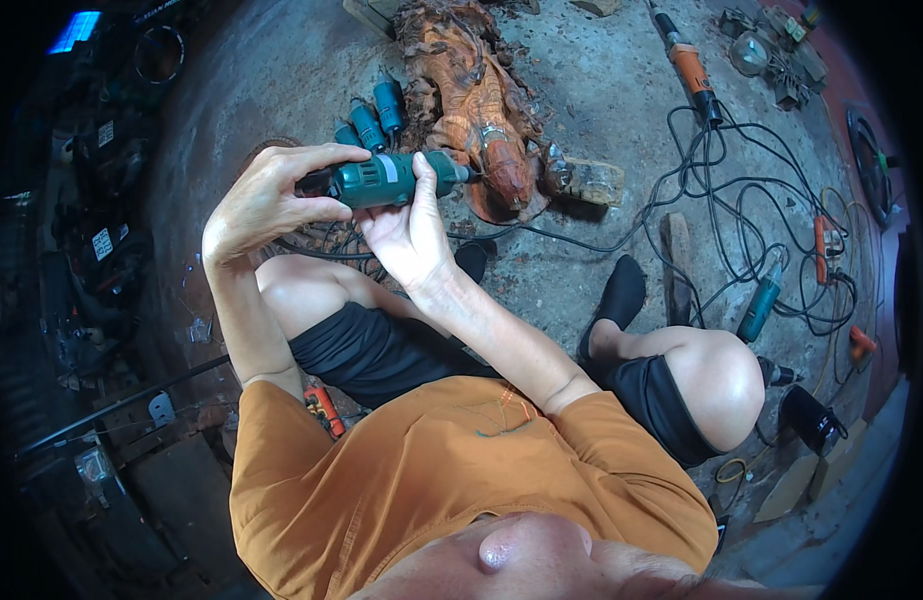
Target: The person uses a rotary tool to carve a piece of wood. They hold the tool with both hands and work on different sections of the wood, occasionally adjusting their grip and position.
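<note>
A green die grinder (pixel 380 181) with a dark rear end lies level across both my hands. My left hand (pixel 267 192) is closed on its rear part, the thumb and fingers on opposite sides. My right hand (pixel 407 228) cradles the front half from beneath, thumb pressed over the body. The metal nose of the grinder points right, toward a reddish-brown wood carving (pixel 470 95) on the floor. Whether a bit at the nose touches the carving, I cannot tell.
Several green grinders (pixel 366 124) stand left of the carving. A wood block (pixel 594 182) sits at its right. Black cords (pixel 717 165) tangle on the right, near an orange tool (pixel 690 72), another green grinder (pixel 761 305) and a wooden strip (pixel 675 255). Dark machinery (pixel 92 240) lines the left.
</note>
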Available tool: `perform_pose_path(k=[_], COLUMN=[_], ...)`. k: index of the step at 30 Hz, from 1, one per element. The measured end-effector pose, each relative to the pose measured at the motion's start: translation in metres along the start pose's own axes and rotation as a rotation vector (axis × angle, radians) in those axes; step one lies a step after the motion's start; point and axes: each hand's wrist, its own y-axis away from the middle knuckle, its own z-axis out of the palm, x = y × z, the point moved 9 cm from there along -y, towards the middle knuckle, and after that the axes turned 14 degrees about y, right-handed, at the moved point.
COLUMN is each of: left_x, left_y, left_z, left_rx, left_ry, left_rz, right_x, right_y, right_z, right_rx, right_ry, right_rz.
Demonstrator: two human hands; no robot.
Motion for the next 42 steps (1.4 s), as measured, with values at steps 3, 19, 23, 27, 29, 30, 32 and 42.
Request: perform_pose_path(k=[3,19,23,27,29,30,32,42], left_x=[-0.002,-0.004,-0.002,-0.004,-0.003,-0.003,-0.004,-0.003], left_y=[-0.002,-0.012,-0.011,-0.008,-0.006,-0.005,-0.004,0.005], left_z=[-0.001,0.006,0.006,0.007,0.007,0.007,0.006,0.001], left_rx=[0.03,0.042,0.033,0.032,0.028,0.022,0.018,0.036], left_ry=[-0.036,-0.064,-0.038,-0.027,-0.044,-0.061,-0.068,0.009], left_rz=[0.003,0.014,0.004,0.001,0.0,0.0,0.001,0.025], right_x=[-0.002,-0.008,-0.006,-0.005,-0.005,-0.005,-0.002,0.004], right_y=[-0.006,-0.02,-0.018,-0.013,-0.011,-0.01,-0.008,-0.004], right_z=[0.0,-0.011,-0.013,-0.012,-0.01,-0.009,-0.009,-0.005], right_rx=[-0.033,-0.006,0.004,0.007,-0.007,-0.014,-0.006,-0.015], right_ry=[0.001,-0.011,-0.022,-0.011,-0.01,-0.009,-0.01,0.021], right_rz=[0.02,0.019,0.017,0.023,0.008,0.0,0.002,0.005])
